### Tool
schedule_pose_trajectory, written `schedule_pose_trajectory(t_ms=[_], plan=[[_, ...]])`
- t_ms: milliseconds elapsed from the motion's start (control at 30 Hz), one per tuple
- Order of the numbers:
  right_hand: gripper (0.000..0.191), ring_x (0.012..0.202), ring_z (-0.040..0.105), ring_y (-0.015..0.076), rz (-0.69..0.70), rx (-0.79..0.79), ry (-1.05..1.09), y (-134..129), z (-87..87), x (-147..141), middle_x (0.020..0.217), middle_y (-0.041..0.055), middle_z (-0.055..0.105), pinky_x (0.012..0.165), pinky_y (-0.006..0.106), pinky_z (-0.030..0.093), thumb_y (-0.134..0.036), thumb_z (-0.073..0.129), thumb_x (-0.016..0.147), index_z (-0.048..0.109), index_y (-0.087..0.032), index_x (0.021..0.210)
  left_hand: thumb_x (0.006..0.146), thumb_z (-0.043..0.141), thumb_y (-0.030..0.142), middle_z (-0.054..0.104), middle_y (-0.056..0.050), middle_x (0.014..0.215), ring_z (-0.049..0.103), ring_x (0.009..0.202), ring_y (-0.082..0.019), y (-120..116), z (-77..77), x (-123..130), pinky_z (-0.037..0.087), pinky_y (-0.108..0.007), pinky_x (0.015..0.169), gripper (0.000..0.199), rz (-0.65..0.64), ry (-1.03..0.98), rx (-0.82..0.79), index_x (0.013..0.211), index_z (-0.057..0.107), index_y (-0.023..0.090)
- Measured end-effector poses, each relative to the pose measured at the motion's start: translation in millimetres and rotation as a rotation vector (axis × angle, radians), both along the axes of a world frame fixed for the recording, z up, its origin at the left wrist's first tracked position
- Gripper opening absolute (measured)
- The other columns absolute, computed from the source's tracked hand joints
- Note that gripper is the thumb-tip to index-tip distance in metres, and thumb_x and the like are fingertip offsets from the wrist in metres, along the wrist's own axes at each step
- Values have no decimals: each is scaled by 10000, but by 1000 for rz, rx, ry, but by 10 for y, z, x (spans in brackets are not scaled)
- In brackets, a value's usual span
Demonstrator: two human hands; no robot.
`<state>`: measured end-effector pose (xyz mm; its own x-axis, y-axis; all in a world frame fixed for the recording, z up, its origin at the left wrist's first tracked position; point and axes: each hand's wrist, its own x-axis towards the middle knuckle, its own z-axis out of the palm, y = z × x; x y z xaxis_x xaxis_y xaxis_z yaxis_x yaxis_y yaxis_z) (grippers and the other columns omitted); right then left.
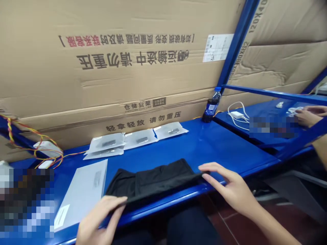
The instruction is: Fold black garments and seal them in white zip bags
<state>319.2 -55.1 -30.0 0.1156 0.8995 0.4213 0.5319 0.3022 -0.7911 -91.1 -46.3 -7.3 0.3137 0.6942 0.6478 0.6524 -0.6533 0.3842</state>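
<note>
A piece of black fabric (163, 178) lies at the front edge of the blue shelf, its near edge stretched between my hands. It looks like a garment or sleeve; I cannot tell which. My left hand (100, 217) pinches its near left corner between thumb and fingers. My right hand (232, 187) pinches the right corner, a little over the shelf edge. To the left of the fabric is a flat frosted plastic bag (84, 187) with a white label.
Several smaller frosted packets (138, 139) line the back, against a large cardboard sheet (127, 81). A dark drink bottle (211, 107) stands at the back right. Twisted wires (51, 156) and white adapters are at left. Another person's hands (310, 114) are beyond the blue frame.
</note>
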Motion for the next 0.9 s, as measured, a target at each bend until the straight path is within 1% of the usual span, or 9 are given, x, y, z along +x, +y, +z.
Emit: schedule_pose_trajectory(t_ms=[133,200,267,367,467,533,633,733,900], plan=[[430,946,734,270,-7,-94,91,462,67,-73,1017,85,775,850,397,619,-610,624,963,759,-239,1133,994,592,494,836,-42,1005,792,923,-279,548,158,154,655,-385,854,315,223,-81,-280,996,795,252],[479,794,699,249,-5,-129,0,688,25,-92,878,64,732,745,393,605,-651,601,935,746,-229,1111,983,588,465,827,-69,981,778,919,-299,775,129,203,632,-417,857,310,222,32,-344,967,795,234],[478,721,663,244,-27,-152,-111,839,-46,-114,801,52,693,713,405,586,-665,597,907,750,-232,1039,968,607,405,801,-92,949,751,895,-315,885,75,239,609,-446,836,261,256,120,-322,974,794,222],[471,812,687,273,-82,-150,-191,899,-153,-182,942,101,730,802,447,584,-651,568,934,755,-231,1037,986,570,289,764,-104,1034,702,989,-315,823,41,340,573,-465,906,244,299,137,-225,1091,782,228],[499,1010,686,339,-123,-101,-260,850,-210,-301,1117,146,722,927,512,561,-670,592,919,737,-230,1103,1046,492,220,753,-101,1136,682,1071,-291,637,35,551,566,-454,953,291,187,178,-22,1160,760,232],[462,1060,661,363,-93,-72,-289,819,-211,-380,1094,139,712,946,534,546,-669,618,889,709,-242,1039,1062,504,230,755,-109,1198,690,1121,-289,530,-14,721,582,-452,972,274,57,255,74,1181,750,216],[372,939,668,310,-20,-105,-215,827,-179,-407,952,82,711,860,467,560,-632,591,917,609,-262,893,1052,563,284,754,-127,1273,700,1186,-311,429,-147,913,602,-479,1001,270,-20,367,88,1248,730,202],[388,884,690,288,-61,-157,-78,898,-143,-263,941,65,733,795,424,571,-648,630,886,612,-262,926,1055,563,304,741,-151,1326,689,1240,-333,356,-230,980,605,-516,1023,351,10,386,87,1371,674,198],[451,1044,719,360,-208,-161,-50,1054,31,117,1099,124,768,849,478,586,-617,701,791,695,-243,1044,1046,576,275,749,-158,1311,689,1262,-341,263,-187,958,608,-540,1047,346,-53,344,116,1365,682,193]])
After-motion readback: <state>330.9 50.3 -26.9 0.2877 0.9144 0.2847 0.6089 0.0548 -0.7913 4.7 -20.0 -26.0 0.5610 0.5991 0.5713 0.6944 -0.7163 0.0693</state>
